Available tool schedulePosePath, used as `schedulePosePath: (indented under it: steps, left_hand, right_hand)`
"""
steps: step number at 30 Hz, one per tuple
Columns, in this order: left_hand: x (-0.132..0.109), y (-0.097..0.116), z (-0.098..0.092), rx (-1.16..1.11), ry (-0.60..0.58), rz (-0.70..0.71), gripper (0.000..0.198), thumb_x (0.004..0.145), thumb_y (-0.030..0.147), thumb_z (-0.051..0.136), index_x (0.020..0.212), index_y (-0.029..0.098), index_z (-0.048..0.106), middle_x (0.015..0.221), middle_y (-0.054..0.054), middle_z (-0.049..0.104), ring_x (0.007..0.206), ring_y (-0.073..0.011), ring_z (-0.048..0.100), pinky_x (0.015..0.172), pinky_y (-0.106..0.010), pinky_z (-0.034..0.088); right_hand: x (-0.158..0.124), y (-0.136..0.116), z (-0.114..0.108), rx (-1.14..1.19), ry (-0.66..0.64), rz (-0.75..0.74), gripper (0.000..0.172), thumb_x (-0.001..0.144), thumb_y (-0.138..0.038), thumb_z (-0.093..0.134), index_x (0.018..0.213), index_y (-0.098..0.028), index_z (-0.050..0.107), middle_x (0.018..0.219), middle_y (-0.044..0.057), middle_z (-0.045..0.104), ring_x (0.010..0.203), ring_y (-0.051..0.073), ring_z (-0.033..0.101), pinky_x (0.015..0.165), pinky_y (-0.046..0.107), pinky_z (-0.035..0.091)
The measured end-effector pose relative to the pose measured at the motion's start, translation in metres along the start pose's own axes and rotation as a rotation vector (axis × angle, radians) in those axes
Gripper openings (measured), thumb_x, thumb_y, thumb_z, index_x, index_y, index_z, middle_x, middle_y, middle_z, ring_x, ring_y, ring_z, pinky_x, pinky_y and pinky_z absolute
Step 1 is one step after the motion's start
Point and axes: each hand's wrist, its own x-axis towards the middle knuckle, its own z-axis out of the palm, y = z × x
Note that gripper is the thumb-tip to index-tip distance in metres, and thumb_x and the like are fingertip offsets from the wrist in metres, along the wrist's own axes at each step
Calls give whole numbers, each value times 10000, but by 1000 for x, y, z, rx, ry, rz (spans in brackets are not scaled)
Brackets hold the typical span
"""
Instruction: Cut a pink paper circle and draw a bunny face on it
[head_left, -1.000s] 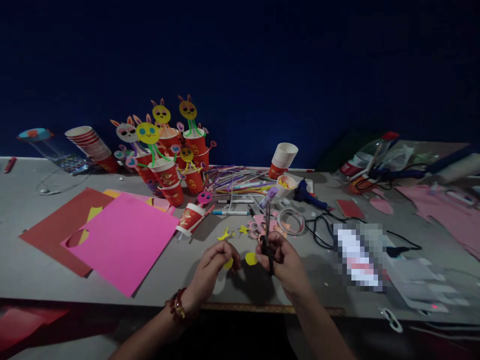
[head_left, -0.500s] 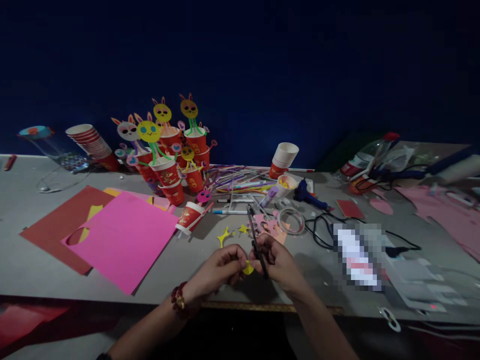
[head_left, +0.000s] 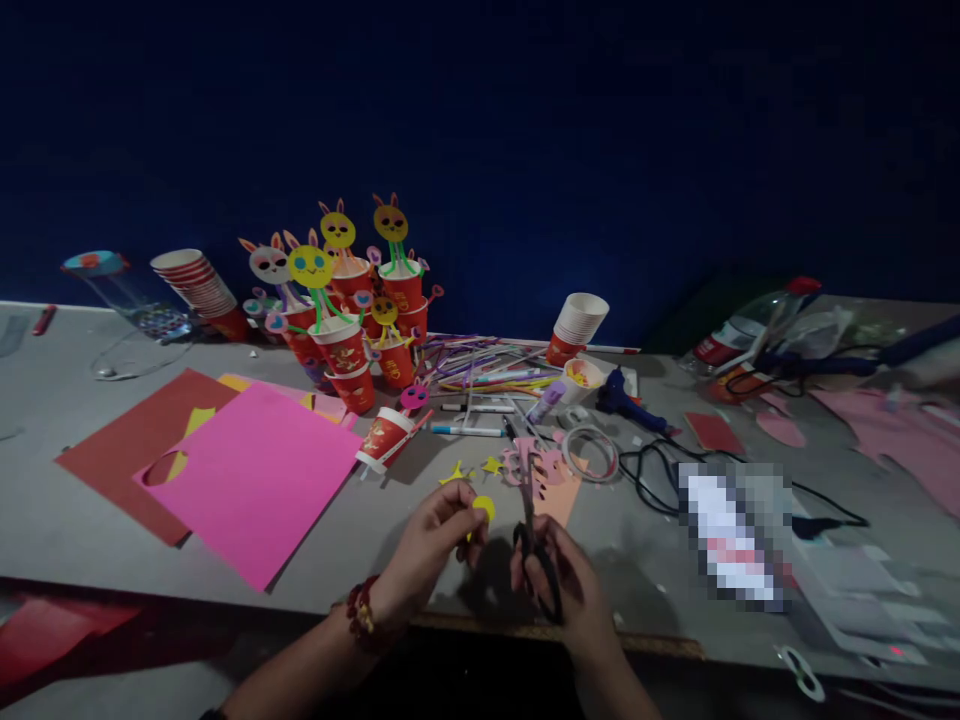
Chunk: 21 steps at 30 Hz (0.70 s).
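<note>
At lower centre, the left hand (head_left: 435, 540) pinches a yellow paper disc (head_left: 486, 507); the right hand (head_left: 571, 580) curls round black-handled scissors (head_left: 529, 522).

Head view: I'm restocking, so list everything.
Jar: one, clear, left
Cup stacks: two, red-white, back
Rabbit cups: several, red, left
Sheets: several, mixed, left
Stems: many, mixed, centre
Markers: several, white, centre
Glue stick: one, purple, centre
Tape: one, pale, centre
Glue gun: one, blue, right
Bottle: one, clear, right
Cable: some, black, right
Scraps: several, mixed, centre
Scissors: one, black, front
Disc: count unclear, yellow, front
Left hand: one, holding disc
Right hand: one, holding scissors
</note>
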Motion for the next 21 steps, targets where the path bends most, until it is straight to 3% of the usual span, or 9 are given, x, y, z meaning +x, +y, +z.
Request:
schedulePosePath:
  steps: [5,10,13,15,21]
  left_hand:
    - [2,-3,6,-59,64,64,343,780,403,739,809,197,467,600,48,598,444,-67,492,450,-178,300]
    - [3,-5,15,-135,95,99,352,774,392,748,780,194,457,647,54,581,414,-26,373,426,-176,230]
    - [4,-6,18,-164,100,134,348,792,389,736,759,200,446,536,95,458,411,-34,318,436,-182,224]
    - [5,-7,18,-160,99,158,332,819,374,719,756,205,440,498,108,395,421,-45,302,445,-189,227]
    - [6,-10,16,-118,105,191,316,853,381,695,767,206,447,522,101,402,435,-50,306,460,-203,229]
  right_hand:
    - [-18,18,12,-19,-24,98,463,768,-652,691,875,-225,546,684,-13,530,555,141,523,548,264,468]
    - [-10,20,21,25,-61,81,495,738,-701,678,804,-237,519,699,-14,466,533,134,456,460,251,421]
    - [-5,19,22,33,-38,66,498,723,-696,699,809,-242,512,685,-22,426,548,134,428,439,235,392]
    - [-4,20,23,38,-34,67,504,718,-698,703,814,-243,508,663,-29,409,546,134,418,427,230,379]
    - [-3,24,24,34,-40,102,506,734,-707,682,815,-239,507,632,-38,408,504,118,377,390,231,332]
